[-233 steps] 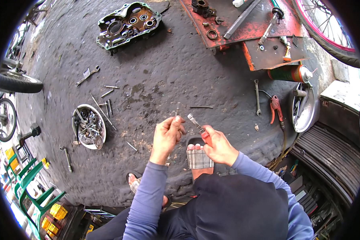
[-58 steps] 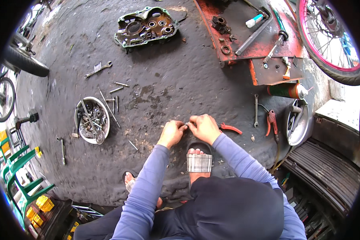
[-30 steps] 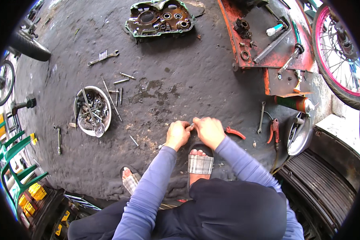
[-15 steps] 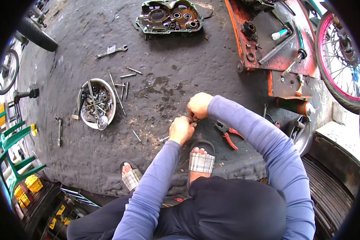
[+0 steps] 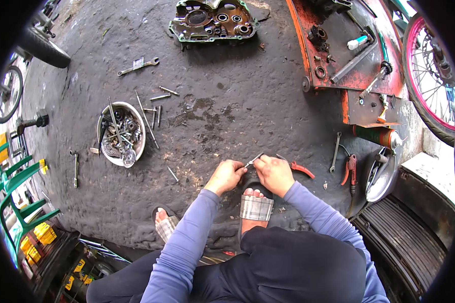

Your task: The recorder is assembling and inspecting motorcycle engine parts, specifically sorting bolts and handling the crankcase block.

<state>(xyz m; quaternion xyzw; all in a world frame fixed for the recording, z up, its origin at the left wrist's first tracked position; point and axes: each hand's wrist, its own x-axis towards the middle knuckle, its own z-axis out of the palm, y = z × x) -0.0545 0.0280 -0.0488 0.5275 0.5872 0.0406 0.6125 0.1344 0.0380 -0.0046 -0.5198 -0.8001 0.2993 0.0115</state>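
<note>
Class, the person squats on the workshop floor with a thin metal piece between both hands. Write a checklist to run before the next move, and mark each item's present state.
1. Left hand touches the thin metal piece: ok.
2. Right hand touches it too: ok.
3. Red-handled pliers lie beside the right hand: ok.
4. Metal bowl of parts stands upright on the floor: ok.
5. Sandalled foot sits away from the loose bolt: ok.
6. How firmly the piece is pinched: cannot tell.

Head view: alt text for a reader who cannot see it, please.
A crouching person's left hand and right hand hold a slim metal tool together above a dark oily floor. Red-handled pliers lie beside the right hand, a bowl of bolts to the left.
</note>
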